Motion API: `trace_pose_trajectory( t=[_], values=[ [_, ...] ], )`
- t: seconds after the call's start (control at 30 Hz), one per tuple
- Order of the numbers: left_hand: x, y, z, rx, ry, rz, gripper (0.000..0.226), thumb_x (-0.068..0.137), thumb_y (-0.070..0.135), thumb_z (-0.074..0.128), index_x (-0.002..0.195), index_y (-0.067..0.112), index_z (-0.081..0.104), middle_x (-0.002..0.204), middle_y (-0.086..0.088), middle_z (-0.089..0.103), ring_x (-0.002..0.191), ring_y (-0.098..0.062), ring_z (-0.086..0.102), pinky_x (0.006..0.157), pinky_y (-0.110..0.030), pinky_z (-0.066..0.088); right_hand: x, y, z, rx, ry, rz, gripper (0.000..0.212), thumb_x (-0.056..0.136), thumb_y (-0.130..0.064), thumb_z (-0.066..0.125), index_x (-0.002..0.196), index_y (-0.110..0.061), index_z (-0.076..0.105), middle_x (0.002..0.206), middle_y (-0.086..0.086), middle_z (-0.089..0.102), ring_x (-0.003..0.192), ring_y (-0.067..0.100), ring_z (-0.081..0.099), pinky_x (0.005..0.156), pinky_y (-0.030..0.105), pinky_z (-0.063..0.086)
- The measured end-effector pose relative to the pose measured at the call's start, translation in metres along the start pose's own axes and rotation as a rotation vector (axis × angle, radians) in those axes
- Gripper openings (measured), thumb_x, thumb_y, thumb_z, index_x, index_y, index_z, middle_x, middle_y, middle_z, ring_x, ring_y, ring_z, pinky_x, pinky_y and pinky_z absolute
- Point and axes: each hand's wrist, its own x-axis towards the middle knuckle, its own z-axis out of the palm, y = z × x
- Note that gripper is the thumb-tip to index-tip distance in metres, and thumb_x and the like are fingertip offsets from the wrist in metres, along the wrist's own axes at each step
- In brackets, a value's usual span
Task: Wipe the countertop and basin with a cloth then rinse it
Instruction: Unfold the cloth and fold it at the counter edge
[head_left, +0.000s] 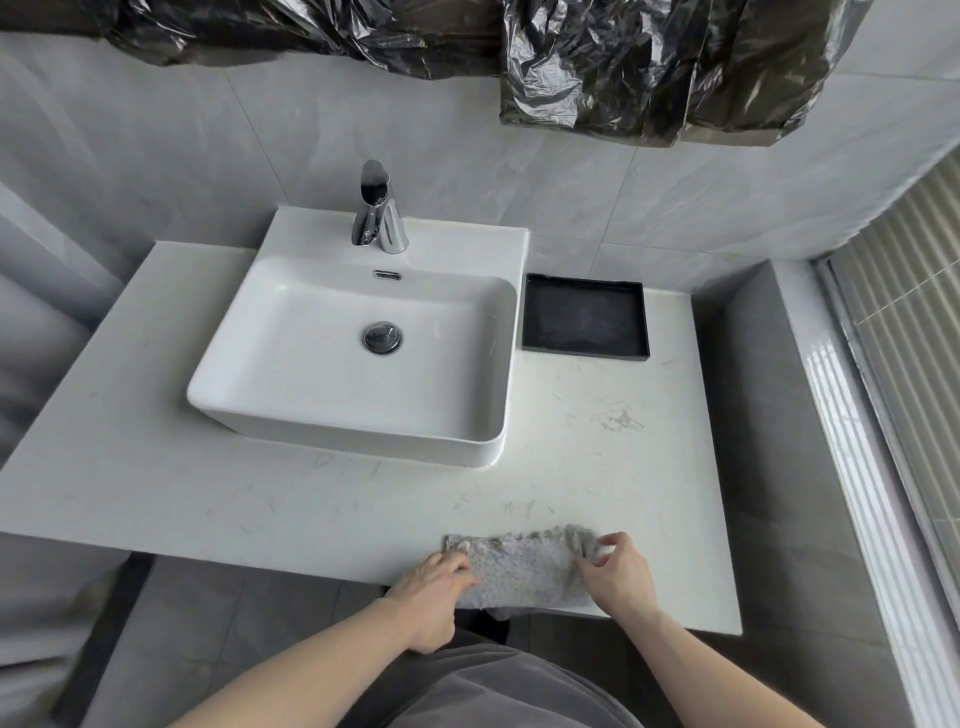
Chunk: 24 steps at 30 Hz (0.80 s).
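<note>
A fuzzy grey speckled cloth (522, 564) is pinched by both the left hand (435, 582) and the right hand (615, 569) at the white marble countertop's (156, 483) front edge. Nothing's sat in the glossy white rectangular basin (291, 364) or the flat black square tray (584, 318) beside it.

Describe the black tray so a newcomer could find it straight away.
Start at the white basin on the countertop. Directly to its right, near the tiled wall, sits the black tray. It is the only dark, square, shallow-rimmed object on that pale surface.
</note>
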Motion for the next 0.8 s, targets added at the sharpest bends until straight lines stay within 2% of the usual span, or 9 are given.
trace_pose_trajectory(
  t=[0.07, 0.2, 0.33, 0.47, 0.6, 0.63, 0.73, 0.8],
  values=[
    [0.0, -0.003, -0.003, -0.045, 0.0, 0.002, 0.072, 0.081, 0.003, 0.04, 0.148, 0.03, 0.042, 0.151, 0.011, 0.031, 0.139, -0.017, 0.032, 0.115, -0.038, 0.033, 0.001, -0.006, -0.001, 0.002, 0.006, 0.024, 0.03, 0.089, -0.046, 0.069, 0.104, -0.019, 0.065, 0.092, -0.004, 0.072, 0.09, 0.019, 0.07, 0.08, 0.032, 0.055],
    [-0.004, -0.007, -0.008, -0.138, 0.068, -0.018, 0.064, 0.086, 0.001, 0.041, 0.143, 0.029, 0.049, 0.147, 0.015, 0.039, 0.137, -0.011, 0.035, 0.116, -0.03, 0.03, -0.006, -0.012, -0.008, 0.057, -0.023, 0.007, 0.02, 0.089, -0.034, 0.066, 0.098, -0.016, 0.066, 0.088, -0.005, 0.069, 0.08, 0.009, 0.063, 0.063, 0.024, 0.044],
    [-0.013, -0.017, -0.006, -0.19, 0.077, -0.039, 0.059, 0.089, 0.006, 0.041, 0.141, 0.031, 0.05, 0.148, 0.016, 0.04, 0.138, -0.009, 0.035, 0.117, -0.03, 0.029, -0.023, -0.024, -0.009, 0.159, -0.027, -0.055, 0.016, 0.088, -0.035, 0.067, 0.089, -0.019, 0.066, 0.094, -0.009, 0.069, 0.089, 0.009, 0.065, 0.07, 0.026, 0.046],
    [-0.024, -0.03, -0.004, -0.214, 0.05, -0.055, 0.06, 0.087, 0.007, 0.04, 0.14, 0.033, 0.05, 0.152, 0.016, 0.037, 0.142, -0.011, 0.034, 0.119, -0.031, 0.028, -0.052, -0.053, 0.001, 0.26, -0.058, -0.102, 0.02, 0.089, -0.039, 0.069, 0.09, -0.019, 0.066, 0.101, -0.012, 0.07, 0.087, 0.007, 0.069, 0.07, 0.026, 0.05],
    [-0.031, -0.041, -0.009, -0.277, 0.065, -0.067, 0.053, 0.089, 0.01, 0.044, 0.135, 0.034, 0.054, 0.146, 0.019, 0.043, 0.137, -0.006, 0.039, 0.115, -0.024, 0.03, -0.076, -0.087, 0.033, 0.351, -0.188, -0.113, 0.027, 0.092, -0.038, 0.069, 0.102, -0.014, 0.064, 0.11, -0.006, 0.069, 0.063, 0.019, 0.076, 0.053, 0.029, 0.058],
    [-0.033, -0.044, -0.012, -0.288, 0.063, -0.072, 0.051, 0.089, 0.011, 0.044, 0.134, 0.034, 0.054, 0.146, 0.019, 0.043, 0.137, -0.006, 0.04, 0.114, -0.023, 0.03, -0.079, -0.093, 0.044, 0.346, -0.229, -0.12, 0.029, 0.092, -0.041, 0.068, 0.104, -0.015, 0.065, 0.115, -0.007, 0.068, 0.064, 0.019, 0.077, 0.056, 0.031, 0.061],
    [-0.035, -0.051, -0.02, -0.32, 0.044, -0.08, 0.047, 0.089, 0.013, 0.045, 0.125, 0.042, 0.052, 0.145, 0.017, 0.045, 0.136, -0.009, 0.041, 0.113, -0.025, 0.032, -0.078, -0.101, 0.076, 0.22, -0.299, -0.167, 0.028, 0.091, -0.039, 0.064, 0.115, -0.025, 0.067, 0.126, -0.007, 0.068, 0.092, 0.013, 0.074, 0.085, 0.031, 0.062],
    [-0.036, -0.056, -0.024, -0.34, 0.036, -0.089, 0.045, 0.089, 0.015, 0.045, 0.123, 0.043, 0.053, 0.145, 0.016, 0.045, 0.136, -0.01, 0.042, 0.113, -0.027, 0.033, -0.074, -0.098, 0.081, 0.146, -0.224, -0.154, 0.033, 0.092, -0.032, 0.063, 0.124, -0.025, 0.066, 0.124, -0.005, 0.069, 0.098, 0.01, 0.069, 0.084, 0.024, 0.059]
  ],
)
